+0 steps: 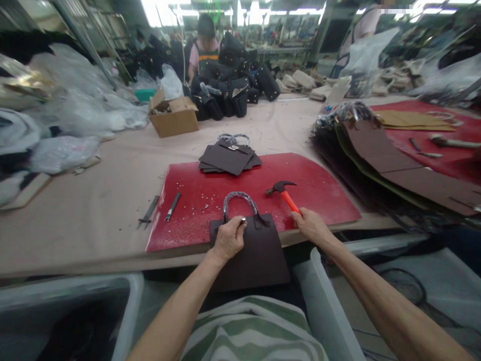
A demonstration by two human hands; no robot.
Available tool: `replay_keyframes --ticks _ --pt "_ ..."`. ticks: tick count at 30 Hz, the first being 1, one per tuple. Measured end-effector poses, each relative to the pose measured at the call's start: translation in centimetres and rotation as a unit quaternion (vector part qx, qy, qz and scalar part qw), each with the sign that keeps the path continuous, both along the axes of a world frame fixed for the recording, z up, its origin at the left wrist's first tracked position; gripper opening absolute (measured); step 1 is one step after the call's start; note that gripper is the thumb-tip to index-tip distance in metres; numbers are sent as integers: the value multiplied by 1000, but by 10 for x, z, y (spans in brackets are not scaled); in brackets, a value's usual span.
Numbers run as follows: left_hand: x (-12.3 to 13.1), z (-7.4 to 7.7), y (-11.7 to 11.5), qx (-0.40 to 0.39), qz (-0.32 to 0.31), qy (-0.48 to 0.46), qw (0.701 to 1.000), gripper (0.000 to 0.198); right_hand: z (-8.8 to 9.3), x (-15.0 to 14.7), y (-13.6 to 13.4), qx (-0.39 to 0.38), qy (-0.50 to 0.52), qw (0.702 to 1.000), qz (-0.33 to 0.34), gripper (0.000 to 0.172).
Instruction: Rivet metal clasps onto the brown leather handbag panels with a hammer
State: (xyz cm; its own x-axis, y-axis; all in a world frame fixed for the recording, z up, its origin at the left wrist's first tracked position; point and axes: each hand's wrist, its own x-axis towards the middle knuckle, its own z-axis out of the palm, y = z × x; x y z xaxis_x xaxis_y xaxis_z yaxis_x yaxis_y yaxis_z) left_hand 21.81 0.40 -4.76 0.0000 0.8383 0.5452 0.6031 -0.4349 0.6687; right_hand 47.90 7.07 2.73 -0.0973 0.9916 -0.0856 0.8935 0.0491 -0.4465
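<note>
A dark brown bag panel (255, 255) with a grey braided handle (240, 198) lies on the near edge of a red cutting mat (319, 185), hanging over the table's front. My left hand (228, 239) is closed on a small metal punch (242, 220) stood on the panel beside the handle's left tab. My right hand (311, 224) grips the orange shaft of a claw hammer (284, 193), its black head raised just above the mat, right of the handle.
A stack of dark panels (229, 158) lies at the mat's far side. Two metal tools (161, 208) rest left of the mat. Piled brown panels (391, 155) fill the right. A cardboard box (175, 116) and black bags (233, 85) stand farther back, where a person sits.
</note>
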Motion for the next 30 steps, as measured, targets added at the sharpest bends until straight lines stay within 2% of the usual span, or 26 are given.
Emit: replay_keyframes --ticks 2,3,6,7,9,11,14,15,16,19,21,23,26,28,30 --pt "-1 2 -1 -12 2 -3 1000 13 -3 -7 1 54 -18 998 2 24" --pt "-1 3 -2 -19 3 -5 1000 13 -4 -13 -1 91 -19 995 26 27" --pt "1 6 -3 -37 0 -12 999 15 -11 -41 -15 181 6 970 164 43" --pt "2 7 -4 -42 -4 -14 999 15 -15 -52 -20 186 14 961 206 49" --pt "4 9 -3 -65 -6 -43 997 17 -27 -70 -28 165 18 955 247 60" --pt "5 13 0 -86 29 -150 985 21 -38 -80 -32 144 11 957 251 66" --pt "-7 27 8 -58 136 -358 922 24 -48 -84 -31 134 16 960 244 70" --pt "-15 34 11 -47 162 -385 907 25 -48 -83 -30 129 18 961 242 70" --pt "-25 41 14 -45 180 -381 906 26 -48 -82 -29 125 20 962 240 71" --pt "-62 56 22 -93 249 -233 936 25 -45 -82 -28 119 23 965 235 72" --pt "-85 57 27 -132 305 -95 938 23 -44 -83 -28 119 28 965 231 72" --pt "-102 52 34 -166 349 30 922 20 -45 -84 -28 118 37 966 228 71" --pt "-116 39 41 -198 384 165 887 19 -50 -82 -28 122 82 965 219 73" --pt "-119 31 43 -194 386 219 875 20 -55 -76 -28 131 169 954 209 73" --pt "-121 24 41 -179 378 258 871 23 -60 -68 -28 141 301 929 162 66"
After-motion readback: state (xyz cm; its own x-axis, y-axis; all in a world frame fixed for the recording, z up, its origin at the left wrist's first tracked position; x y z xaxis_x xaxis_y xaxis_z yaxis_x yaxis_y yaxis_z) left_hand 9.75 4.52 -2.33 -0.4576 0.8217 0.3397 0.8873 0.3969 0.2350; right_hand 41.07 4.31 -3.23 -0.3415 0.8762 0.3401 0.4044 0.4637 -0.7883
